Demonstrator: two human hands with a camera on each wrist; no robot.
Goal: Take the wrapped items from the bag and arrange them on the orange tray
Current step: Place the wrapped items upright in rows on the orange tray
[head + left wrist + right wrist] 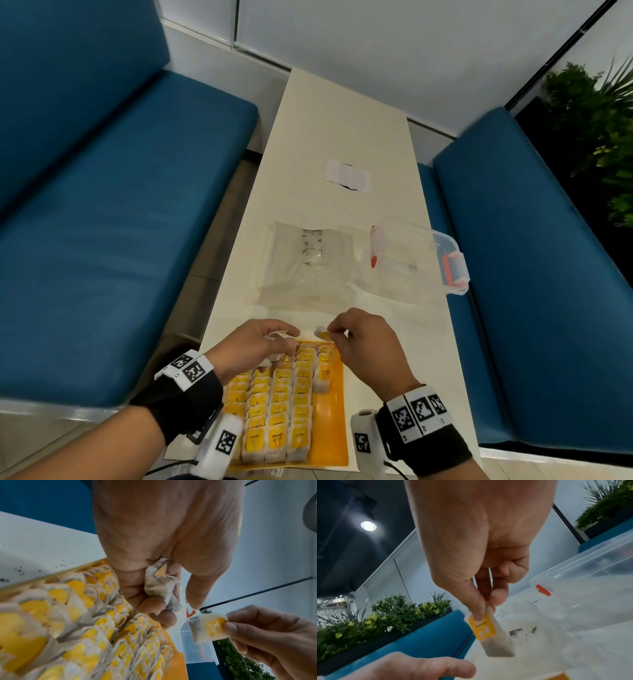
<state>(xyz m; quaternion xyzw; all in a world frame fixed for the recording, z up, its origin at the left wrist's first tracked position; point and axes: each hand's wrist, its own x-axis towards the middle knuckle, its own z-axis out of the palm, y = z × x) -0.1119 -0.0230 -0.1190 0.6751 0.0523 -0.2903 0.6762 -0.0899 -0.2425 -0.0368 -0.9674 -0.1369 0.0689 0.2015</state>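
Observation:
Several white tea bags with yellow tags [274,407] lie in rows on the orange tray [330,431] near the table's front edge. My left hand [263,342] hovers over the tray's far left corner and holds a crumpled tea bag [160,585] in its curled fingers. My right hand [356,334] is just right of it and pinches one tea bag [323,333] [491,632] by its yellow tag between thumb and forefinger. The clear plastic bag [308,263] lies flat on the table beyond both hands.
A clear plastic box with orange latches [421,257] stands to the right of the bag, near the table edge. A small white packet [349,176] lies farther back. Blue bench seats [113,222] flank the narrow table [342,120]. A plant [596,130] is at the far right.

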